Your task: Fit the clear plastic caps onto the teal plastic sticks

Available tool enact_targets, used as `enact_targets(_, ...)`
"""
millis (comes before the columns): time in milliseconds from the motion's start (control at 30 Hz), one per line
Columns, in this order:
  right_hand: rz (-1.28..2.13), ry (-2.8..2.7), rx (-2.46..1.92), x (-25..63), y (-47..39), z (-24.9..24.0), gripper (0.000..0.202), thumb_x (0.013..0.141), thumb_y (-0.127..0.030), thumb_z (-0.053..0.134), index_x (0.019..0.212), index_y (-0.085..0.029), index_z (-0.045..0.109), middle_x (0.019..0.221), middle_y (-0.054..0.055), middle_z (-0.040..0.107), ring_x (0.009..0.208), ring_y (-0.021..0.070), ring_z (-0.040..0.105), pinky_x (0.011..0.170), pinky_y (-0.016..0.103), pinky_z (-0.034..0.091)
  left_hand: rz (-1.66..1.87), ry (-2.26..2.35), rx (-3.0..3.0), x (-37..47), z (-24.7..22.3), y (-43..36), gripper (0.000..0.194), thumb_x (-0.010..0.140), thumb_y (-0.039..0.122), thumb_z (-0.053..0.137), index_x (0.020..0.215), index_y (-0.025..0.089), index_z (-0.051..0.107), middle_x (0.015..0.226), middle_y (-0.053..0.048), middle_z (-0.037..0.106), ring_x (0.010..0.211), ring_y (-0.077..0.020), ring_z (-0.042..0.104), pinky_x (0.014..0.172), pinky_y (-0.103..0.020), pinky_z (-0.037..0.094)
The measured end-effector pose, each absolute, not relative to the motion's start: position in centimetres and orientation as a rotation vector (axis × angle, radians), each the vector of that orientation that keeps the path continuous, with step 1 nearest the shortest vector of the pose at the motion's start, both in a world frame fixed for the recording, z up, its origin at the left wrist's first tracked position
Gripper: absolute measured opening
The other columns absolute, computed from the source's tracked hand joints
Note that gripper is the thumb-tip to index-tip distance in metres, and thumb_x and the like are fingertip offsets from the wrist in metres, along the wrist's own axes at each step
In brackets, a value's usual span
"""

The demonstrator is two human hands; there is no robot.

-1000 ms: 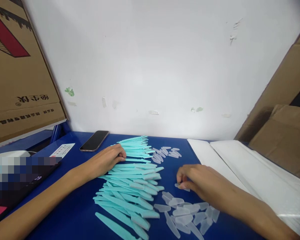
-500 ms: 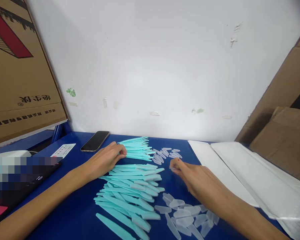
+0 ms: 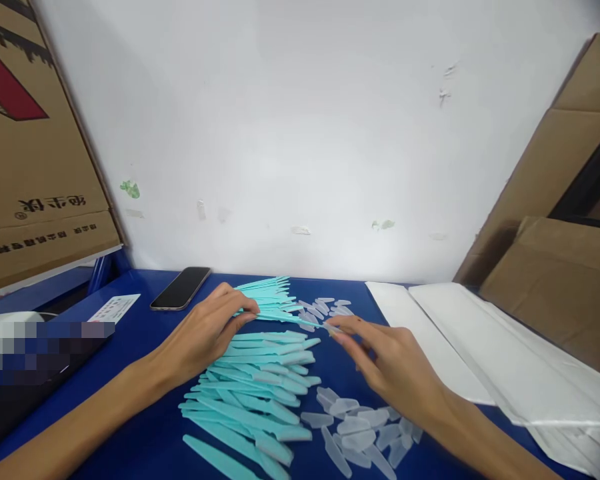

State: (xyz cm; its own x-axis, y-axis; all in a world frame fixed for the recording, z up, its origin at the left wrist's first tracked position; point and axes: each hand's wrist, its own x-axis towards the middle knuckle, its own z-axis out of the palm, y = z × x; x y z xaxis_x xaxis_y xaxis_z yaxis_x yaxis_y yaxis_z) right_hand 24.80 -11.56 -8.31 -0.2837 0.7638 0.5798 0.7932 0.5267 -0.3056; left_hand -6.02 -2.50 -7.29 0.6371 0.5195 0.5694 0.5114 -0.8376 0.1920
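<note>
My left hand pinches a turquoise eyebrow razor by its handle, its thin end pointing right. A small clear blade cap is between the thumb and fingers of my right hand. The cap meets the razor's thin end; how far it is on, I cannot tell. Beside my left fingers lies a fan of slim turquoise razors. Nearer to me, a heap of turquoise razors shows pale covers on many right ends. Small clear caps lie behind my right fingers, and larger clear caps in front.
A phone lies at the back left of the blue table. White padded sheets cover the right side. Cardboard boxes flank both sides, with a white wall behind. A printed card lies at left.
My left hand has drawn one razor out to the right from the fan. My right hand has brought its cap against the razor's end. The view has shifted slightly.
</note>
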Motion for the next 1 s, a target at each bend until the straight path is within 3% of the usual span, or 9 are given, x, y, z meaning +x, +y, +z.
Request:
enact_targets(267, -0.107, -2.136, -1.146, 24.6, -11.5, -8.7, 0.025, 0.106, -0.025, 0.05, 0.125, -0.026, 0.066, 0.108, 0.001, 0.079, 0.083, 0.0168, 0.077, 0.065, 0.024, 0.055, 1.094, 0.707, 2.86, -5.6, -7.5, -3.1, 0.012, 0.106, 0.019, 0.051, 0.11, 0.022, 0.061, 0.096, -0.002, 0.067, 0.089, -0.0174, 0.055, 0.078, -0.029, 0.047)
enact_targets(400, -0.122, -2.146, -1.049, 24.2, -11.8, -9.0, 0.025, 0.107, -0.025, 0.049, 0.124, -0.022, 0.067, 0.098, 0.003, 0.08, 0.073, 0.0156, 0.076, 0.058, 0.022, 0.055, 1.103, 0.629, 2.904, -4.9, -7.4, -4.2, 0.024, 0.104, 0.015, 0.054, 0.124, 0.025, 0.06, 0.1, -0.003, 0.067, 0.091, -0.0184, 0.054, 0.078, -0.031, 0.045)
enact_targets(533, -0.068, -2.001, -0.954, 23.5, -12.1, -9.1, 0.025, 0.105, -0.02, 0.051, 0.123, -0.021, 0.069, 0.091, 0.002, 0.08, 0.069, 0.0138, 0.075, 0.059, 0.02, 0.057, 1.178, 0.586, 2.808, -4.2, -7.3, -5.3, 0.029, 0.104, 0.011, 0.052, 0.126, 0.027, 0.061, 0.089, -0.002, 0.061, 0.081, -0.0171, 0.052, 0.071, -0.031, 0.042)
enact_targets(767, -0.025, -1.956, -0.913, 22.9, -11.9, -9.5, 0.026, 0.101, -0.014, 0.057, 0.123, -0.018, 0.069, 0.098, 0.004, 0.081, 0.079, 0.0166, 0.078, 0.068, 0.022, 0.062, 1.099, 0.584, 2.866, -4.4, -7.2, -5.1, 0.027, 0.106, 0.012, 0.047, 0.127, 0.025, 0.058, 0.089, -0.003, 0.058, 0.079, -0.0163, 0.049, 0.071, -0.031, 0.041)
enact_targets(900, -0.052, -1.978, -0.892, 23.0, -11.6, -9.8, 0.026, 0.102, -0.015, 0.058, 0.125, -0.02, 0.068, 0.102, 0.003, 0.081, 0.084, 0.0159, 0.078, 0.069, 0.02, 0.061, 1.042, 0.559, 3.015, -4.8, -7.2, -4.6, 0.037, 0.106, 0.009, 0.041, 0.138, 0.026, 0.049, 0.087, -0.001, 0.055, 0.075, -0.0152, 0.045, 0.066, -0.028, 0.037)
enact_targets(1000, -0.06, -2.095, -0.919, 23.3, -11.4, -9.8, 0.027, 0.104, -0.018, 0.055, 0.128, -0.023, 0.066, 0.106, 0.001, 0.08, 0.086, 0.0159, 0.078, 0.071, 0.022, 0.059, 0.895, 0.626, 3.194, -4.8, -7.1, -4.7, 0.029, 0.107, 0.014, 0.04, 0.131, 0.025, 0.053, 0.083, 0.0, 0.054, 0.071, -0.0164, 0.043, 0.067, -0.03, 0.034)
